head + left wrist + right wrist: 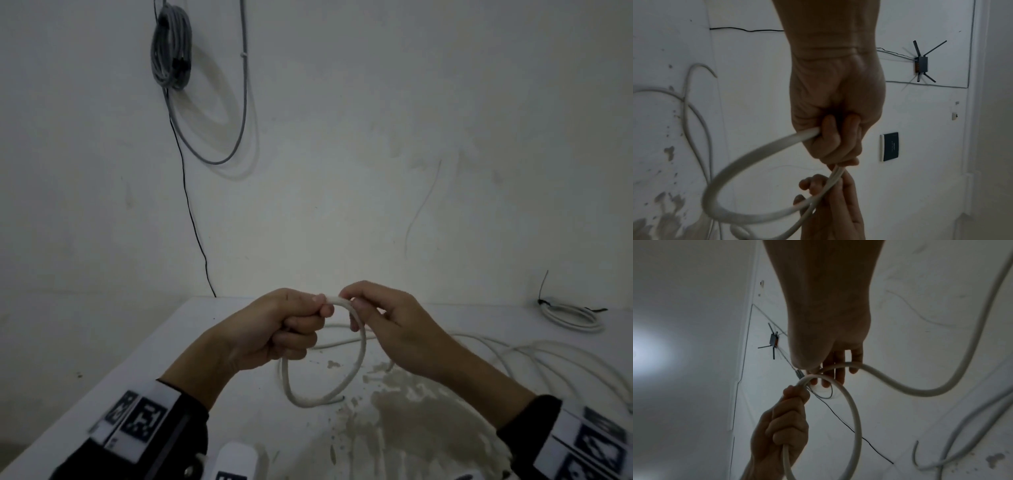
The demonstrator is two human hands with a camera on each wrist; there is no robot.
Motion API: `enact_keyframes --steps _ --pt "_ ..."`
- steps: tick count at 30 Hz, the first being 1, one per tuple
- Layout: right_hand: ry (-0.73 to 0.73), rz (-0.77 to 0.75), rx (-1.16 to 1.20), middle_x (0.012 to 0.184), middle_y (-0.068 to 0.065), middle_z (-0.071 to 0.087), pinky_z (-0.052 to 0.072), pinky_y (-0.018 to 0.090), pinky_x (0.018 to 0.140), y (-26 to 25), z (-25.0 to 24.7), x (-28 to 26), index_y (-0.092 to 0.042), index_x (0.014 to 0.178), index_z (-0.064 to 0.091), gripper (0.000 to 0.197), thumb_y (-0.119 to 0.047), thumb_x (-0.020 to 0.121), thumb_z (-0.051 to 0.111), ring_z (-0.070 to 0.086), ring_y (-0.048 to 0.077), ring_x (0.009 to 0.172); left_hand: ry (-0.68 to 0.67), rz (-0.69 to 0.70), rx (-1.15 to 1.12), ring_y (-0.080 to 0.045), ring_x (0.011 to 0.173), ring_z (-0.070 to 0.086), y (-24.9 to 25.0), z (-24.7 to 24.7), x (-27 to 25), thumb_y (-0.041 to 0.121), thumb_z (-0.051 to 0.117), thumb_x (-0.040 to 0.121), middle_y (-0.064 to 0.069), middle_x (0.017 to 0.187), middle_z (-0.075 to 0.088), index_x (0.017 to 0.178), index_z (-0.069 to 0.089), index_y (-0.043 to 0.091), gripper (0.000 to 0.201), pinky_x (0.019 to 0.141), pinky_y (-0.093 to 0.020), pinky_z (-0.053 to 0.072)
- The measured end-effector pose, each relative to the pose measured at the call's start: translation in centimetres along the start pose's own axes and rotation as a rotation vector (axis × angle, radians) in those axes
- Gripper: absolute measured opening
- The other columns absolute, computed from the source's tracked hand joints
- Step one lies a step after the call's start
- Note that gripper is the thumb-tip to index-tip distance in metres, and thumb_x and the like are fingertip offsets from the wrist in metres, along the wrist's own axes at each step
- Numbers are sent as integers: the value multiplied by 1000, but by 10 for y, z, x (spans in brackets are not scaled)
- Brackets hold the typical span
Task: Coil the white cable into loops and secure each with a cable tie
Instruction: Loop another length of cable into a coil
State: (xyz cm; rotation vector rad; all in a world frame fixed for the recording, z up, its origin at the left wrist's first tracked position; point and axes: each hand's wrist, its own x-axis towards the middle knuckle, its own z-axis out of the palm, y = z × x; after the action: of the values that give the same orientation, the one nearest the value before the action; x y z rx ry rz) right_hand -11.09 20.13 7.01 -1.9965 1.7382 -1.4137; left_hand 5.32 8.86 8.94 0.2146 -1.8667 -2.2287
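Observation:
Both hands hold a white cable (pixel 364 346) above the white table (pixel 205 342). My left hand (pixel 318 308) is a fist gripping the cable, and one loop hangs below it down to the table top. Close beside it, my right hand (pixel 349 301) pinches the top of the loop between thumb and forefinger. In the left wrist view, the left hand (pixel 836 129) grips the loop of cable (pixel 748 218) with the right hand's fingers (pixel 828 203) just below. In the right wrist view, the right hand (pixel 830 366) meets the loop of cable (pixel 856 418) held by the left hand (pixel 785 423).
The cable's loose length (pixel 513 349) sprawls over the table's right side. A small coiled white cable (pixel 572 317) bound with a black cable tie (pixel 543 294) lies at the back right. A grey coil (pixel 171 51) hangs on the wall. A white object (pixel 236 459) sits at the near edge.

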Motion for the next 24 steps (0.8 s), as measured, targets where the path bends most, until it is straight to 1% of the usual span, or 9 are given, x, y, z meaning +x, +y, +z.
enact_keyframes --steps 2,4,7,10,14,18,20,22,24 --pt "-27 88 211 69 0 57 51 32 73 -3 -2 -1 -22 103 64 22 -21 98 43 62 19 74 1 40 -102 1 33 25 -1 -3 1 27 51 87 12 45 29 73 57 14 20 34 -12 26" --pt "-53 122 374 60 -1 49 52 35 62 -6 -2 -4 -19 109 64 24 -21 96 43 61 21 59 -53 53 -222 -1 36 25 0 -7 1 26 62 84 11 47 27 72 59 14 18 35 -13 29" --pt "7 78 320 49 -3 38 36 26 42 -6 -2 -3 -14 101 67 24 -15 98 43 38 13 39 -27 -48 -178 -8 41 35 3 -4 0 22 56 81 6 49 33 71 57 11 14 41 -20 38" --pt "47 48 228 45 -3 36 32 20 40 -6 -6 3 -16 93 68 24 -14 97 44 32 10 38 82 -88 -53 -10 41 37 6 7 1 28 51 83 3 51 33 84 55 6 22 41 -20 38" --pt "14 36 171 46 2 38 33 21 40 -9 -14 4 -18 95 68 23 -14 97 45 33 10 38 145 -6 34 -6 38 37 6 13 4 32 56 85 6 52 31 95 54 5 29 37 -17 37" --pt "43 -1 84 43 -7 39 30 25 42 -7 -13 3 -25 91 67 23 -16 97 47 32 10 40 51 -53 -70 -2 33 29 4 14 8 37 54 85 8 47 30 76 53 12 27 32 -14 28" --pt "93 -4 62 42 -10 37 29 27 43 -5 -10 4 -23 90 67 22 -19 97 47 30 8 40 106 -9 -121 -1 31 21 -2 19 12 44 51 85 10 43 25 61 47 18 36 31 -13 18" --pt "98 88 145 47 -8 36 30 27 44 -2 -8 4 -17 93 66 24 -24 98 44 32 9 42 165 84 -200 -3 31 13 -6 24 16 43 45 82 11 39 22 54 42 20 36 32 -14 14" --pt "40 214 288 54 2 47 40 27 51 1 -8 2 -11 96 63 34 -31 100 35 47 13 48 202 179 -340 -7 36 6 -6 25 18 39 43 83 10 38 16 51 41 19 37 31 -14 13"
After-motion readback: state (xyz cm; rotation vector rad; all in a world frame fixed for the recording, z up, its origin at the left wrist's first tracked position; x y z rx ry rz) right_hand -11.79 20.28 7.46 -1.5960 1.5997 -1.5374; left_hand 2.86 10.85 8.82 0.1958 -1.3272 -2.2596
